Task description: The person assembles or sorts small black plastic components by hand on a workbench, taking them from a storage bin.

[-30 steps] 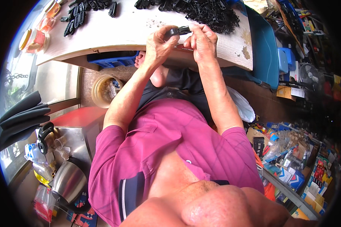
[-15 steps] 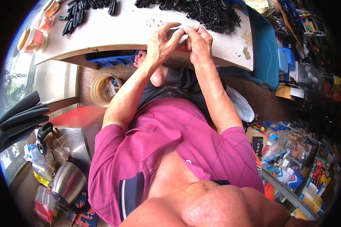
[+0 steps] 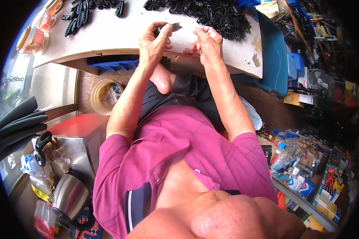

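I wear a magenta short-sleeved polo shirt, with a dark navy band and thin white stripe on the hem of my left sleeve. My shorts are dark. My left hand and right hand are bare, forearms uncovered.

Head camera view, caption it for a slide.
Left hand pinches a small black plastic part above the white table; right hand alongside.
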Tool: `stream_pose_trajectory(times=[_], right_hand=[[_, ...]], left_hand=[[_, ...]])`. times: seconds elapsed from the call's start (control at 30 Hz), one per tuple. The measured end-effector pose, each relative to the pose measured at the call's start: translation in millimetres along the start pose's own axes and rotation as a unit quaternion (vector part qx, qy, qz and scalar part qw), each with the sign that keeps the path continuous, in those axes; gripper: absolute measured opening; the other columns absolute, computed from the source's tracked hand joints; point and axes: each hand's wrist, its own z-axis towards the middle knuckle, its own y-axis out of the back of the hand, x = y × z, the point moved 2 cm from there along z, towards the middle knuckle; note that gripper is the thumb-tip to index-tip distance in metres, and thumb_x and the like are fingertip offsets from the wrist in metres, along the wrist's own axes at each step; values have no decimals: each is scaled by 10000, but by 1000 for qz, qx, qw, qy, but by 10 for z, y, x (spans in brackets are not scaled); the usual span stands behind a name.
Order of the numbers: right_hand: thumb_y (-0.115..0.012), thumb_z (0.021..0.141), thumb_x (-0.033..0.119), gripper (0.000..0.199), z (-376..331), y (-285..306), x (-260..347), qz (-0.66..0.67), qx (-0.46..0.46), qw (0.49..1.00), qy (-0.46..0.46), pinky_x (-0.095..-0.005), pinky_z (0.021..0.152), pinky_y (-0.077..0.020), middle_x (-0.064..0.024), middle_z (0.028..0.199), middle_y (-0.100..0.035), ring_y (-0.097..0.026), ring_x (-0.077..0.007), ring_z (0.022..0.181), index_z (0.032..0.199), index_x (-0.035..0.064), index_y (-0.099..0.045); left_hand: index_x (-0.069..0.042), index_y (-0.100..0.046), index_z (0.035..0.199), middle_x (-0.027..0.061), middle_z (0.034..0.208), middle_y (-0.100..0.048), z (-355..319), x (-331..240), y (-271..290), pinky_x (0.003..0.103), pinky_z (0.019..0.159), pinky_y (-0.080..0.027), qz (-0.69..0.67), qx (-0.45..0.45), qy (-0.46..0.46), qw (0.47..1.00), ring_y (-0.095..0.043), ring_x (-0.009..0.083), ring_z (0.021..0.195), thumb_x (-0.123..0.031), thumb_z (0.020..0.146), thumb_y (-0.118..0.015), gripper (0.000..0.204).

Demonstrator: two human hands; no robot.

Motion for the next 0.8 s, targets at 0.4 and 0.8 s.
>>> stream_pose_trajectory(times=[0.4,0.8], right_hand=[[-657,853,93,126,464,-100,74,-70,-76,995,-11,-404,457,-595,-58,592,-523,-544,-152,418,915,23,-573],[-662,811,120,194,771,-290,155,-205,-178,962,-14,-355,398,-561,-132,656,-619,-612,-199,456,895,-41,-594]], left_hand=[[-1,-618,1120,52,787,-650,60,-79,316,223,525,-519,137,35,-58,988,-602,81,594,-219,866,-735,354],[-6,-614,1112,2,732,-601,22,-104,259,195,543,-497,144,16,-80,986,-558,49,597,-199,874,-733,328]])
